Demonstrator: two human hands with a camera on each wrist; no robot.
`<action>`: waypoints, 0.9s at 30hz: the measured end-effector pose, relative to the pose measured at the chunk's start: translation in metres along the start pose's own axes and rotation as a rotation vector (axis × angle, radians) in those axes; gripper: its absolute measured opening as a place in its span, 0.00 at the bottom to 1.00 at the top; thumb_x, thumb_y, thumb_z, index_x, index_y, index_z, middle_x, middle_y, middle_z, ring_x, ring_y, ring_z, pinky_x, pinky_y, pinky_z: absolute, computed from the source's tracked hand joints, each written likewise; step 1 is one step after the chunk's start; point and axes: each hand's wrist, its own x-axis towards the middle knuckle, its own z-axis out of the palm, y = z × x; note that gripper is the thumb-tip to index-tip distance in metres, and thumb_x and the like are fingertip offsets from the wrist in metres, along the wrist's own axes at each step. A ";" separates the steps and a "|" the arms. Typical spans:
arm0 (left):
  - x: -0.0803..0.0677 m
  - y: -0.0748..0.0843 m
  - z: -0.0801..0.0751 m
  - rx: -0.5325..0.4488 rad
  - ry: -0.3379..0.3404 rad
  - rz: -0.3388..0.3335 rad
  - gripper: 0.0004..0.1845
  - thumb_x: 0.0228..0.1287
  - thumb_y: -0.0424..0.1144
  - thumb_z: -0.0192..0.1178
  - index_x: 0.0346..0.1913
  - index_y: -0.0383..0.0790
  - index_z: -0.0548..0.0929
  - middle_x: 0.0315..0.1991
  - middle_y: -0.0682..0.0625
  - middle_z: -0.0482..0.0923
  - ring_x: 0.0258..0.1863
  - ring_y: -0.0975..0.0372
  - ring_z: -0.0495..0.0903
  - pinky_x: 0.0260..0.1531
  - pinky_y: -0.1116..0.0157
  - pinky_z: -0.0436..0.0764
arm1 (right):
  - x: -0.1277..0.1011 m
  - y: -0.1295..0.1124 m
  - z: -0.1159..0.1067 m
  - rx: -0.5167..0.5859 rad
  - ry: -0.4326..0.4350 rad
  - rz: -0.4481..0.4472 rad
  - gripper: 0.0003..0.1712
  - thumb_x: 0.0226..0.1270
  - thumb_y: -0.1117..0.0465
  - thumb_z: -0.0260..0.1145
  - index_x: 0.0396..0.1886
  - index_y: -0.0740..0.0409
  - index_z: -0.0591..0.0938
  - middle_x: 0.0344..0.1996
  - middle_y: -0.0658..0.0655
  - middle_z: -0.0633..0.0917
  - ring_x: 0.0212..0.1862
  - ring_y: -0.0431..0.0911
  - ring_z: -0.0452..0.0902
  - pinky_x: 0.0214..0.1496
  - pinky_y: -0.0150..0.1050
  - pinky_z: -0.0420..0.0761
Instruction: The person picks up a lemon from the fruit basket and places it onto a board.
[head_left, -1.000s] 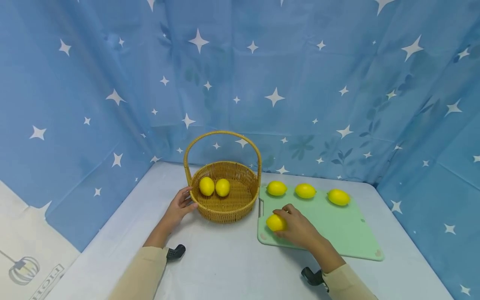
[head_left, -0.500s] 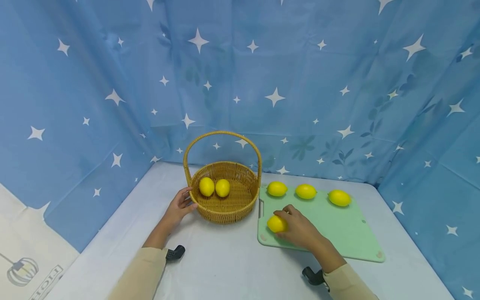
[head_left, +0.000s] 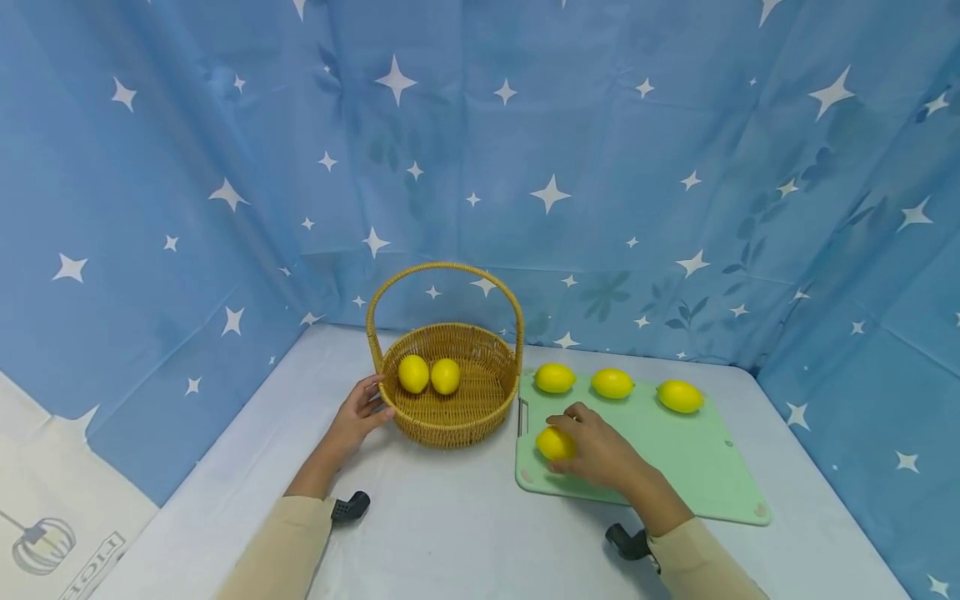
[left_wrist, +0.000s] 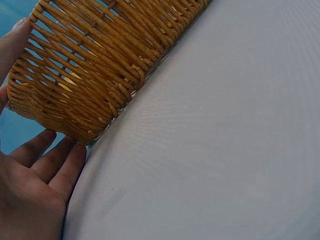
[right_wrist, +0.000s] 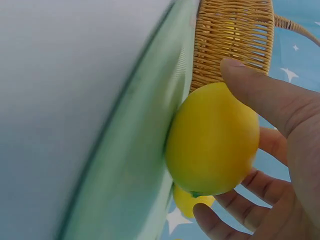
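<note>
**Right hand on lemon beside basket**

Your right hand (head_left: 600,454) curls thumb and fingers round a lemon (head_left: 555,443) that rests on the green cutting board (head_left: 675,467), just right of the wicker basket (head_left: 450,392). Your left hand (head_left: 358,414) lies with relaxed fingers against the basket's left wall, gripping nothing. Two lemons (head_left: 429,374) sit inside the basket. Three more lemons (head_left: 612,382) line the board's far edge, right of the basket.

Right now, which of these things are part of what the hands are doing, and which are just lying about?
In use:
right hand gripping a lemon
left hand touching the basket
cutting board

Lying about:
star curtain
white table
</note>
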 end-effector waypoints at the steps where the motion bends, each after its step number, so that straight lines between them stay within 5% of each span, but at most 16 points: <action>1: 0.001 -0.003 0.000 0.005 0.007 0.001 0.39 0.65 0.42 0.66 0.74 0.48 0.58 0.74 0.39 0.52 0.70 0.47 0.59 0.62 0.49 0.67 | 0.001 -0.001 -0.001 -0.001 0.000 -0.001 0.40 0.48 0.45 0.79 0.62 0.49 0.78 0.50 0.51 0.73 0.50 0.49 0.71 0.51 0.47 0.76; 27: 0.001 -0.003 0.000 -0.006 -0.005 0.015 0.39 0.65 0.40 0.66 0.74 0.47 0.58 0.74 0.37 0.51 0.70 0.44 0.58 0.62 0.47 0.67 | 0.016 0.000 0.000 0.030 -0.039 -0.019 0.39 0.48 0.51 0.80 0.62 0.51 0.78 0.48 0.49 0.75 0.49 0.47 0.73 0.52 0.46 0.76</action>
